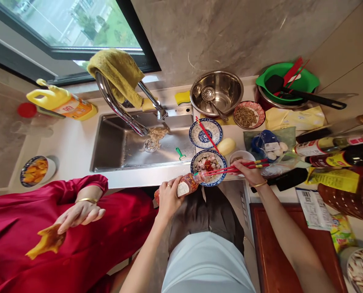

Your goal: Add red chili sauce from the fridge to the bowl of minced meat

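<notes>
My left hand (170, 198) is wrapped round a bottle of red chili sauce (195, 181), tipped on its side with its mouth pointing right. The mouth is over the near edge of a blue-patterned bowl (193, 159), where red sauce lies on pale minced food (206, 158). Closed round a pair of red chopsticks (226, 169), my right hand (249, 172) has their tips at the bottle's mouth. Behind the bowl stands a blue-patterned plate (196, 142) with another pair of red chopsticks (205, 132) across it. A peeled potato-like piece (227, 146) and a small white bowl (249, 155) are alongside.
On the left a person in red (86, 240) holds an orange piece of food (47, 243). A sink (117, 162) with a towel-draped faucet lies left of the bowls. Steel bowl (196, 91), green basin (262, 77), cleaver (291, 179), sauce bottles (331, 159) and cutting board (270, 244) crowd the right.
</notes>
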`<action>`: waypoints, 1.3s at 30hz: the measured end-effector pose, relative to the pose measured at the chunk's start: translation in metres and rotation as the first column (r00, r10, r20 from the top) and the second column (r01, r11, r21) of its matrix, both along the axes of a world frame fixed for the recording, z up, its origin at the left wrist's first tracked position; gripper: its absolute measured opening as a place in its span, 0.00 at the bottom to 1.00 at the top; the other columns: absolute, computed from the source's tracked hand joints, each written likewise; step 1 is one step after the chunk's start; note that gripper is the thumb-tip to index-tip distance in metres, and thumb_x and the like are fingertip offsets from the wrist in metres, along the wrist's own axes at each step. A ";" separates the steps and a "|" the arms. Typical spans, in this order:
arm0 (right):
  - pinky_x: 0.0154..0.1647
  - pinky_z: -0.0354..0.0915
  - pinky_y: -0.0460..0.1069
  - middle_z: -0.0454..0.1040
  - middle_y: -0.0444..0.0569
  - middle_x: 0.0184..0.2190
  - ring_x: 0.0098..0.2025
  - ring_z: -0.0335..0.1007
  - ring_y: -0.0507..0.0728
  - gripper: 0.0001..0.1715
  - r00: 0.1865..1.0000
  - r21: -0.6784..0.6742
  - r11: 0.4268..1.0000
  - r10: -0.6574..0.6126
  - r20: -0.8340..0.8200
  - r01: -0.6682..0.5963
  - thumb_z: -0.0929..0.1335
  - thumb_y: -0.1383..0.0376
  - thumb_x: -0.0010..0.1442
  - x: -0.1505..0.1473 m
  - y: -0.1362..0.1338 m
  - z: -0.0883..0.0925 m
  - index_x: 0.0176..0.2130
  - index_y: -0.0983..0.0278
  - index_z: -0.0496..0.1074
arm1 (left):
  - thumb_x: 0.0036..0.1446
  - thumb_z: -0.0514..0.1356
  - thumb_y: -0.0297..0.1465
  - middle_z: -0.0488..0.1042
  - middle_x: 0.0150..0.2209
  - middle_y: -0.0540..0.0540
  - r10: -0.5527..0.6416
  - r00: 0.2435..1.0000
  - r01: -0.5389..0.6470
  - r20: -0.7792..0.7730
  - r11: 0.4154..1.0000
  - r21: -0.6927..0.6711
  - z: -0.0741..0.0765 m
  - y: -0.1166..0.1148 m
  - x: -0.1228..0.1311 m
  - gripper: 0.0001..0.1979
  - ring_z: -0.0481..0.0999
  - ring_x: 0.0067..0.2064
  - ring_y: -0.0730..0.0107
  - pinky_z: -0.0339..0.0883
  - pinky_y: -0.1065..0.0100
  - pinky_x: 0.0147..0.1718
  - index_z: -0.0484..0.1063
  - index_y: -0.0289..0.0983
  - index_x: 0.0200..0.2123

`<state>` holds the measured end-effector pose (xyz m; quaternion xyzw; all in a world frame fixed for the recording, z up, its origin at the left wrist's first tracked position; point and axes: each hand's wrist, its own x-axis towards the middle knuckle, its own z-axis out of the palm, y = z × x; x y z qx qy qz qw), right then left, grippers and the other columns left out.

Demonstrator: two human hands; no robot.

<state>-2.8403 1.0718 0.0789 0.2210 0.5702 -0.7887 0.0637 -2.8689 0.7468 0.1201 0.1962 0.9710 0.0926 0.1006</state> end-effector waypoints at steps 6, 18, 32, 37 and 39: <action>0.36 0.76 0.51 0.79 0.52 0.31 0.31 0.78 0.57 0.22 0.975 -0.170 0.960 0.222 -0.027 -0.223 0.72 0.50 0.49 -0.034 -0.030 0.008 0.34 0.67 0.77 | 0.47 0.62 0.30 0.70 0.50 0.43 -0.060 0.998 0.060 -0.009 0.998 -0.026 0.006 0.006 -0.010 0.34 0.63 0.45 0.54 0.59 0.59 0.46 0.60 0.42 0.60; 0.32 0.73 0.46 0.79 0.48 0.30 0.30 0.76 0.53 0.19 0.838 0.093 0.846 0.533 -0.121 -0.525 0.71 0.53 0.52 -0.060 -0.022 0.014 0.34 0.66 0.77 | 0.50 0.61 0.34 0.71 0.48 0.42 -0.028 0.998 0.033 0.050 0.993 -0.114 0.011 0.007 -0.017 0.33 0.62 0.44 0.53 0.58 0.57 0.44 0.59 0.44 0.61; 0.34 0.74 0.49 0.80 0.49 0.31 0.31 0.77 0.56 0.17 0.956 0.326 0.917 0.274 -0.101 -0.229 0.70 0.54 0.54 -0.014 0.027 0.007 0.36 0.63 0.79 | 0.50 0.61 0.34 0.71 0.48 0.41 -0.002 0.997 0.013 0.071 0.988 -0.157 0.007 0.003 -0.017 0.33 0.62 0.45 0.52 0.56 0.57 0.44 0.58 0.42 0.61; 0.35 0.76 0.50 0.80 0.49 0.32 0.31 0.78 0.57 0.18 0.986 0.097 0.985 0.152 -0.062 -0.145 0.72 0.52 0.50 -0.010 0.028 0.002 0.35 0.63 0.78 | 0.50 0.61 0.34 0.70 0.49 0.41 -0.005 0.997 0.017 0.081 0.988 -0.154 0.008 0.007 -0.016 0.34 0.62 0.45 0.53 0.57 0.57 0.44 0.58 0.43 0.61; 0.36 0.76 0.51 0.80 0.49 0.32 0.30 0.78 0.57 0.19 0.985 0.004 0.987 0.162 -0.067 -0.162 0.72 0.51 0.50 -0.014 0.020 -0.002 0.34 0.63 0.78 | 0.50 0.61 0.34 0.70 0.49 0.41 -0.016 0.997 0.027 0.079 0.989 -0.148 0.008 0.008 -0.016 0.33 0.62 0.45 0.53 0.57 0.57 0.44 0.59 0.43 0.61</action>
